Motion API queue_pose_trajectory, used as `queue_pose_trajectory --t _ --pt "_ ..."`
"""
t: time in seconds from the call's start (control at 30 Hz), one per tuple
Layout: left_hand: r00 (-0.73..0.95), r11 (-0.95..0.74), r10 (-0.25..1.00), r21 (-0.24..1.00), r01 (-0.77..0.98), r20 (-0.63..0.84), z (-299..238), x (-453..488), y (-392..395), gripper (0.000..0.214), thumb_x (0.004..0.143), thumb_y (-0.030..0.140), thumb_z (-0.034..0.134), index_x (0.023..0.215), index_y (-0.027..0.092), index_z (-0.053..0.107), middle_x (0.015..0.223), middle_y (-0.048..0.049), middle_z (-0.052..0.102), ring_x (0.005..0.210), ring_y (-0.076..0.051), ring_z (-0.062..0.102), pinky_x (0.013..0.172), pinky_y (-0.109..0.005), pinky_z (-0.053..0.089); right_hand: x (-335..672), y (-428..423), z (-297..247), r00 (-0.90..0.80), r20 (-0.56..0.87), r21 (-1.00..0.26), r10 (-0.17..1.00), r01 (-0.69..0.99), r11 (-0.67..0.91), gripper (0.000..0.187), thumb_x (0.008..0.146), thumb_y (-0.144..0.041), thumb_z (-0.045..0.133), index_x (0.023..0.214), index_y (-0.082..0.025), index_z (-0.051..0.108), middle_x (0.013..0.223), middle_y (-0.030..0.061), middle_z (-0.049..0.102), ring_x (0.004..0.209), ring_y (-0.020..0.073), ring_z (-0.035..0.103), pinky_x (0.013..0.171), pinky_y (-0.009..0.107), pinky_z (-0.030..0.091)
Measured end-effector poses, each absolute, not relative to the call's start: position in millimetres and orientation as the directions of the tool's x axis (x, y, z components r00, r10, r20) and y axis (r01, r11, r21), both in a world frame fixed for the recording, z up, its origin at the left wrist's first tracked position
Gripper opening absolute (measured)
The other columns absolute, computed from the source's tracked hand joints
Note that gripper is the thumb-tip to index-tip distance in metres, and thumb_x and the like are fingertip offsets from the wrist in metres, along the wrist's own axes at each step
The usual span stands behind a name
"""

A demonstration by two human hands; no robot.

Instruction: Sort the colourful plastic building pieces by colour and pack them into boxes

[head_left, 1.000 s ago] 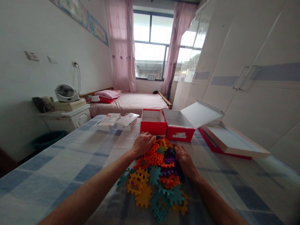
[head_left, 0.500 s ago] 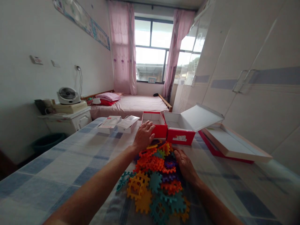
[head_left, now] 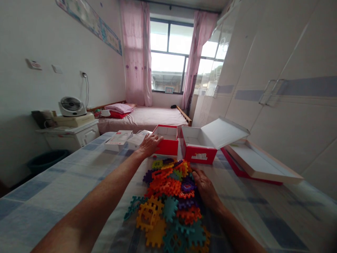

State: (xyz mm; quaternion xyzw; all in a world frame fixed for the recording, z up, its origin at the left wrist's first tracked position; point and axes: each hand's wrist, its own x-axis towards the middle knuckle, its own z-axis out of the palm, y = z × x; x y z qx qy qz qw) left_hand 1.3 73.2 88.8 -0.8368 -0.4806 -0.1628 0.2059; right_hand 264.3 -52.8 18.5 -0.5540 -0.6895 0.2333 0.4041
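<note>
My left hand [head_left: 150, 144] is at the left front corner of a small red box [head_left: 168, 147] without a lid, its fingers over the edge and gripping it. Bare white walls show inside that box. On the near side lies a heap of gear-shaped plastic pieces [head_left: 165, 186] in orange, yellow, teal, purple and green. My right hand [head_left: 206, 188] rests on the cloth against the heap's right side, fingers loosely stretched out and holding nothing.
Two small white boxes [head_left: 119, 138] stand left of the red one. On the right are a larger red box [head_left: 198, 154] with its white lid raised, and a shallow tray-like box [head_left: 265, 163] on a red one. A checked cloth [head_left: 60, 207] covers the table.
My left hand and the small red box have shifted left, widening the gap to the larger red box. More pieces show at the back of the heap. My right hand stays beside it.
</note>
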Motion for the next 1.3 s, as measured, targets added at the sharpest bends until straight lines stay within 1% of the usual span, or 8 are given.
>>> queue_pose_trajectory --t 0.23,0.33,0.47,0.57,0.67,0.9,1.1,1.3 --pt "0.451 -0.434 0.750 -0.156 0.888 0.483 89 9 69 0.046 0.074 0.019 0.058 0.120 0.022 0.052 0.102 -0.0108 0.059 0.101 -0.028 0.053 0.094 -0.043 0.036 262 -54 21 -0.072 0.306 -0.751 0.949 0.595 0.287 0.044 0.091 -0.044 0.030 0.119 -0.021 0.055 0.119 0.0073 0.056 0.111 0.0196 0.052 0.098 0.034 0.036" --pt "0.411 -0.406 0.734 -0.136 0.904 0.540 88 12 56 0.049 0.077 0.018 0.054 0.125 0.019 0.047 0.112 -0.0128 0.055 0.107 -0.029 0.049 0.098 -0.045 0.033 263 -55 22 -0.069 0.296 -0.749 0.953 0.603 0.276 0.044 0.091 -0.044 0.030 0.118 -0.020 0.055 0.119 0.0081 0.055 0.111 0.0197 0.051 0.098 0.034 0.036" --pt "0.272 -0.388 0.702 0.033 0.921 0.658 68 5 28 0.036 0.085 0.019 0.042 0.119 0.015 0.050 0.112 -0.0122 0.054 0.106 -0.025 0.050 0.093 -0.038 0.039 263 -56 21 -0.065 0.294 -0.752 0.954 0.600 0.273 0.044 0.091 -0.045 0.030 0.119 -0.020 0.055 0.120 0.0079 0.055 0.111 0.0192 0.052 0.098 0.032 0.036" --pt "0.380 -0.521 0.764 0.152 0.840 0.522 51 1 13 0.027 0.089 0.028 0.039 0.104 0.019 0.059 0.101 -0.0077 0.058 0.094 -0.020 0.057 0.085 -0.030 0.044 261 -53 20 -0.049 0.312 -0.749 0.949 0.602 0.277 0.044 0.091 -0.045 0.031 0.120 -0.020 0.054 0.120 0.0081 0.055 0.111 0.0193 0.052 0.099 0.033 0.036" --pt "0.514 -0.638 0.749 0.244 0.730 0.418 47 12 10 0.032 0.090 0.034 0.038 0.108 0.022 0.061 0.108 -0.0061 0.060 0.098 -0.018 0.057 0.088 -0.028 0.043 261 -49 19 -0.004 0.340 -0.754 0.940 0.597 0.275 0.045 0.090 -0.046 0.032 0.121 -0.019 0.053 0.121 0.0092 0.054 0.114 0.0199 0.049 0.101 0.034 0.034" --pt "0.646 -0.668 0.721 0.499 0.552 0.251 66 77 22 0.039 0.092 0.039 0.031 0.099 0.022 0.066 0.100 -0.0023 0.067 0.092 -0.016 0.059 0.086 -0.023 0.042 265 -45 17 0.078 0.314 -0.801 0.946 0.557 0.220 0.060 0.088 -0.055 0.030 0.130 -0.015 0.046 0.132 0.0117 0.048 0.123 0.0218 0.043 0.106 0.039 0.029" --pt "0.715 -0.723 0.653 0.486 0.491 0.250 75 98 -3 0.037 0.090 0.041 0.037 0.093 0.022 0.068 0.096 -0.0018 0.066 0.091 -0.015 0.059 0.087 -0.022 0.042 271 -44 16 0.085 0.275 -0.857 0.958 0.473 0.204 0.063 0.087 -0.059 0.028 0.133 -0.018 0.043 0.137 0.0089 0.044 0.127 0.0211 0.039 0.108 0.040 0.027" --pt "0.753 -0.862 0.503 0.184 0.472 0.425 87 83 -86 0.037 0.086 0.047 0.046 0.113 0.026 0.059 0.124 -0.0071 0.054 0.119 -0.024 0.046 0.104 -0.041 0.030 272 -43 15 0.045 0.302 -0.863 0.952 0.438 0.252 0.062 0.087 -0.060 0.028 0.127 -0.016 0.050 0.130 0.0099 0.052 0.121 0.0221 0.046 0.105 0.039 0.030"
